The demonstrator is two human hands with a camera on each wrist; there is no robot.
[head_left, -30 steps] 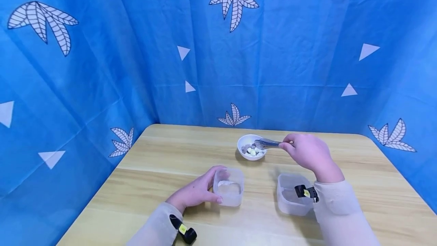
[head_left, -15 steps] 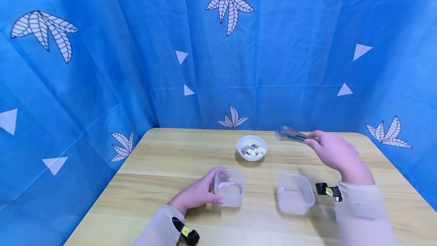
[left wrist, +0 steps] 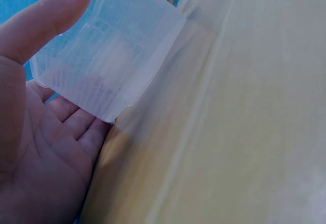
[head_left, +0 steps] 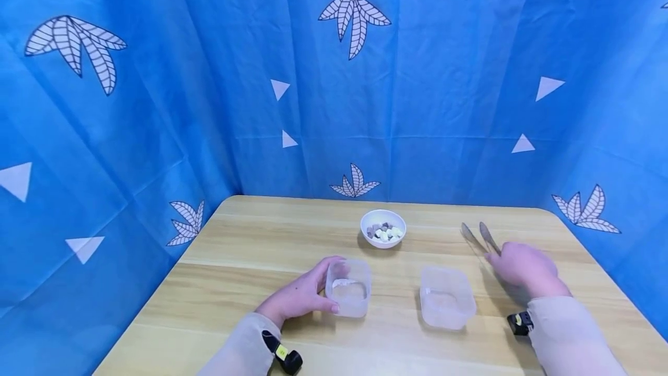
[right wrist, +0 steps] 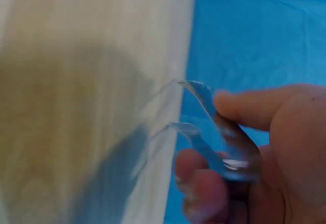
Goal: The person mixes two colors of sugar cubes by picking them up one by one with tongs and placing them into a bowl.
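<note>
My left hand point(head_left: 300, 296) holds a clear square plastic container point(head_left: 352, 308) from its left side, thumb in front and fingers behind. In the left wrist view the container point(left wrist: 122, 66) stands between thumb and fingers on the wood. At the right, my right hand point(head_left: 524, 266) grips metal tongs point(head_left: 490, 239), their two arms spread with nothing between the tips. The right wrist view has the tongs point(right wrist: 206, 152) between thumb and curled fingers, tips close over the table. A white bowl point(head_left: 383, 243) farther back contains small white and grey-brown pieces point(head_left: 384, 232).
A second clear plastic container point(head_left: 449, 319) stands on the wooden table point(head_left: 261, 231) between the first container and my right hand. Behind the table's far edge hangs a blue patterned curtain point(head_left: 449, 91).
My right hand has carried the tongs from over the bowl to the right and down nearer the table, and their tips have spread. My left hand has stayed on its container.
</note>
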